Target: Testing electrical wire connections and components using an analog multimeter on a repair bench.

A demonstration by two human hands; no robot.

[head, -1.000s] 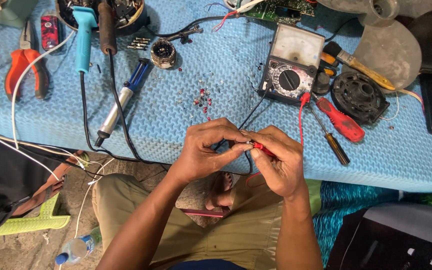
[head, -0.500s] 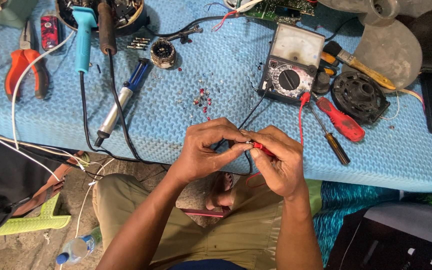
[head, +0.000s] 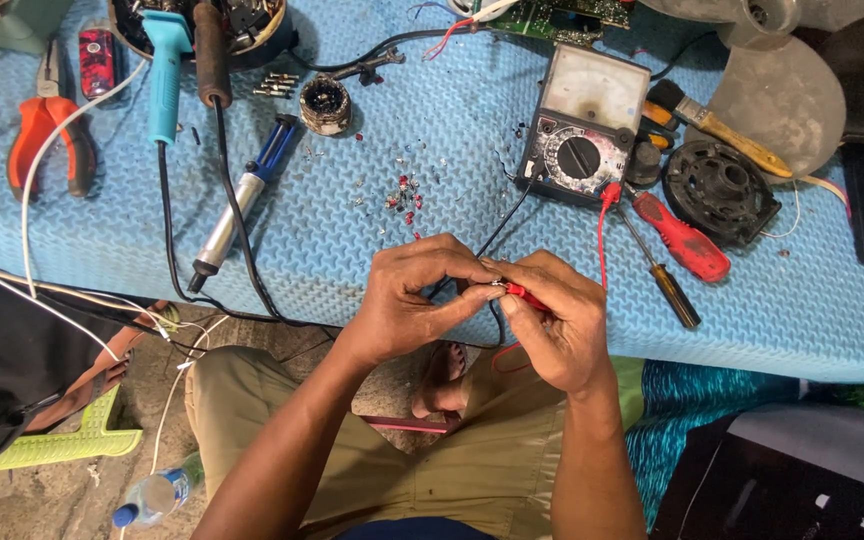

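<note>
My left hand and my right hand meet at the near edge of the blue foam mat. The right hand's fingers pinch a red meter probe. The left hand's fingers close on the black probe lead and press its tip against the red probe's metal tip. Red and black leads run up to an analog multimeter lying on the mat behind my hands.
On the mat lie a blue soldering iron, a silver desoldering pump, orange pliers, a red screwdriver, a black round motor part, a brush and small red scraps. A water bottle lies on the floor.
</note>
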